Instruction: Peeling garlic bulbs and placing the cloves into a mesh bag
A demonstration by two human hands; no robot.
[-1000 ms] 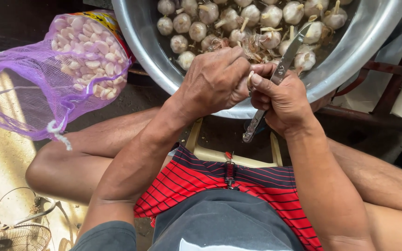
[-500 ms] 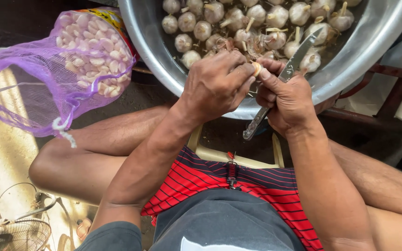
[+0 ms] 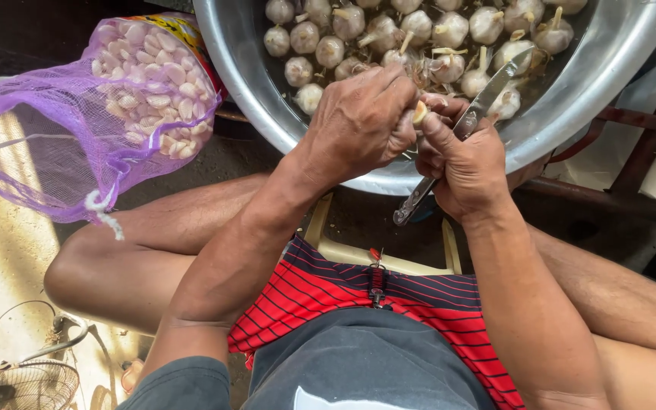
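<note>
- Looking down from the head camera, I see both hands meeting over the near rim of a large metal basin (image 3: 260, 68).
- My left hand (image 3: 358, 125) is curled shut around a garlic bulb (image 3: 436, 101); only a little of the bulb shows between the two hands.
- My right hand (image 3: 468, 163) is closed on a small knife (image 3: 457, 137). Its blade points up and away over the basin, and its handle end sticks out below the fist.
- The right thumb presses a pale clove (image 3: 419, 114) against the left hand's fingers.
- Whole garlic bulbs (image 3: 389, 34) with dry stems fill the basin just beyond the hands.
- A purple mesh bag (image 3: 62, 129) sits well to the left, open, with peeled cloves (image 3: 153, 83) heaped at its far end.
- Below the hands I see a pale stool (image 3: 343, 247), red striped shorts (image 3: 320, 292) and bare knees either side.
- A wire fan guard (image 3: 17, 380) shows in the bottom left corner.
</note>
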